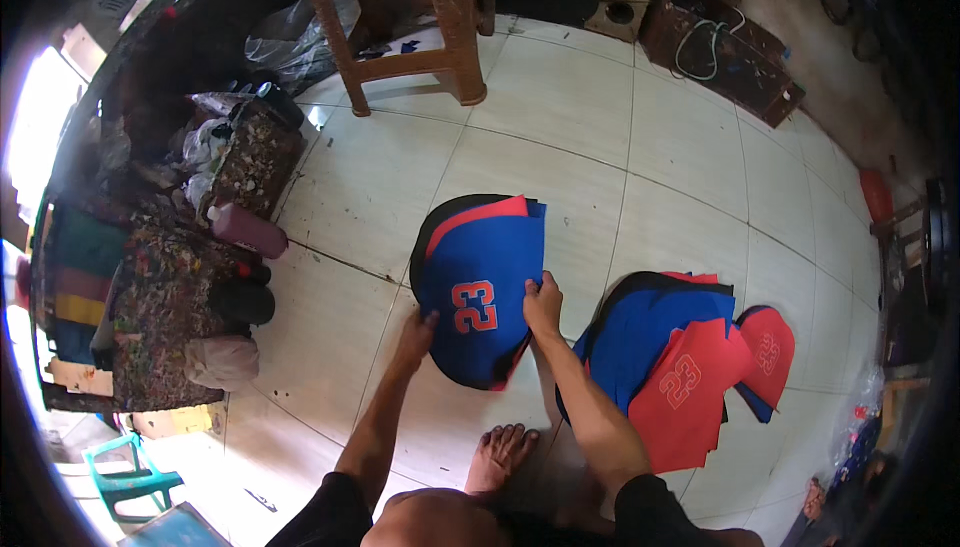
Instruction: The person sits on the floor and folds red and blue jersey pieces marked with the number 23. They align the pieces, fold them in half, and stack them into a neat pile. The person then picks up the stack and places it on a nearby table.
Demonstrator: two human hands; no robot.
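A stack of curved fabric panels point(480, 247) is held in front of me, over the tiled floor. Its top piece is blue with a red printed number, and red and black layers show along the edges. My left hand point(414, 338) grips the left edge of this stack. On the opposite edge, my right hand point(543, 305) pinches the layers between thumb and fingers. Right of my right forearm lies a pile of blue and black panels point(652, 322), with a red numbered panel point(682, 397) across it. A smaller red piece point(769, 344) tops another bundle beyond.
A brown plastic stool point(405, 63) stands ahead. To the left are a paint-crusted bench point(169, 307) and a pink bottle point(247, 230). A dark wooden box with a cable point(739, 59) sits far right. A green chair point(135, 479) is lower left; another person's hand point(814, 498) shows lower right.
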